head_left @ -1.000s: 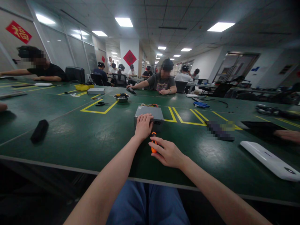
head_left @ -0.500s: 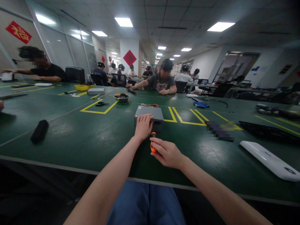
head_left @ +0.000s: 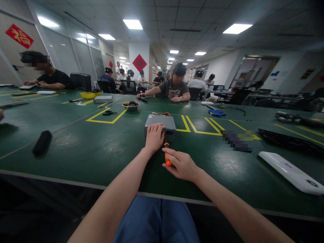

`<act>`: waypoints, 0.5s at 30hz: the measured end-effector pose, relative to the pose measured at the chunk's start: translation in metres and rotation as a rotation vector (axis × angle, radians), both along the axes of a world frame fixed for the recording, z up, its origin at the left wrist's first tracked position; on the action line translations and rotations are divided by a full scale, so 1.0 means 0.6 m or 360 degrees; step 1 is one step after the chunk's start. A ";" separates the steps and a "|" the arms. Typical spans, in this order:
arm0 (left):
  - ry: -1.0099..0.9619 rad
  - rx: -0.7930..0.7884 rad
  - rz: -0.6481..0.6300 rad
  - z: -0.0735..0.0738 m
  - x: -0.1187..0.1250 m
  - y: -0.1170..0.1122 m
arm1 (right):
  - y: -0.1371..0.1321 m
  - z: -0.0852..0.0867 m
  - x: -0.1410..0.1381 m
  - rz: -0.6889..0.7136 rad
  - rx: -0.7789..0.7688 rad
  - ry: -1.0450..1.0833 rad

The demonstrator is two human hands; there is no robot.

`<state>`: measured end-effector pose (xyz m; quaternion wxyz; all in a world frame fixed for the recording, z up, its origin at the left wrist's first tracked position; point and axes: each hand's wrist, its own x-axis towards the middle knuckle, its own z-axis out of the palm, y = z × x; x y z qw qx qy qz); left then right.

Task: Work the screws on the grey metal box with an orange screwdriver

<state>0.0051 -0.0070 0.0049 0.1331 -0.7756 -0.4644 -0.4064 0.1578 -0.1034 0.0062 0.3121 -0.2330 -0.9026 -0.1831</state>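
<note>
The right hand (head_left: 181, 164) pinches a slim orange-and-black tool handle (head_left: 167, 162) in curled fingers, long axis toward twelve o'clock, where a grey, rectangular metal box (head_left: 164, 120) lies just beyond. At eleven o'clock, the nearer left hand (head_left: 154, 137) rests extended fingers atop the box.

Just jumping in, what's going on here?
The person's left hand rests on the grey box, which sits on the table. Their right hand grips an orange tool in front of the box. Whether its tip touches the box is hard to tell. A bowl stands farther back.
</note>
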 end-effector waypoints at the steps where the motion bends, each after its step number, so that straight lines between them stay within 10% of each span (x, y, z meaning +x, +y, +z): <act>1: -0.0004 0.0000 -0.0001 0.000 0.000 0.000 | 0.001 -0.002 0.001 0.0007 -0.0029 0.0030; 15: -0.0028 0.0000 -0.0007 -0.002 0.002 0.004 | 0.003 -0.003 0.005 0.0034 -0.0050 0.0171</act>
